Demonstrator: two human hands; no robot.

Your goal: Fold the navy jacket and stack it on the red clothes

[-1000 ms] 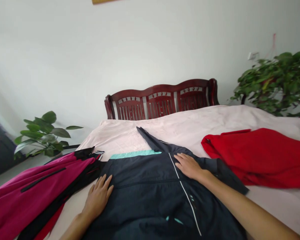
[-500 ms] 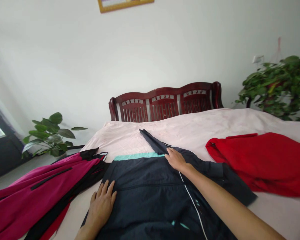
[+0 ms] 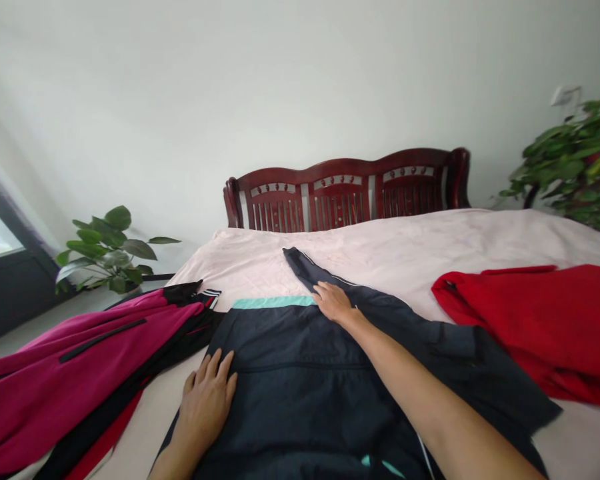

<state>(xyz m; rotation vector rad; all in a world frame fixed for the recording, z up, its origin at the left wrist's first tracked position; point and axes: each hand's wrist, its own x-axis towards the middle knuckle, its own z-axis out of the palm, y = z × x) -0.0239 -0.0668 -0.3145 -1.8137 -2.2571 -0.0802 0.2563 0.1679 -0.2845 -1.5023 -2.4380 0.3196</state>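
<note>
Reaching forward over a dark navy, smooth-fabric garment, the right hand has shifted leftward to the right end of a straight turquoise strip, where a narrow navy sleeve with white piping adjoins it; I judge that this centres the handling on that junction. Its fingers extend over the cloth and the forearm slants in from lower right; from where I operate, I am unable to say whether this grip pinches any fabric. The left hand rests palm down, fingers slightly spread, on the garment's left margin, grasping nothing. The garment lies spread on a pale pink sheet, between a magenta garment with a black stripe at left and a matte red garment at right. Beyond stands a carved dark-red wooden backrest.
</note>
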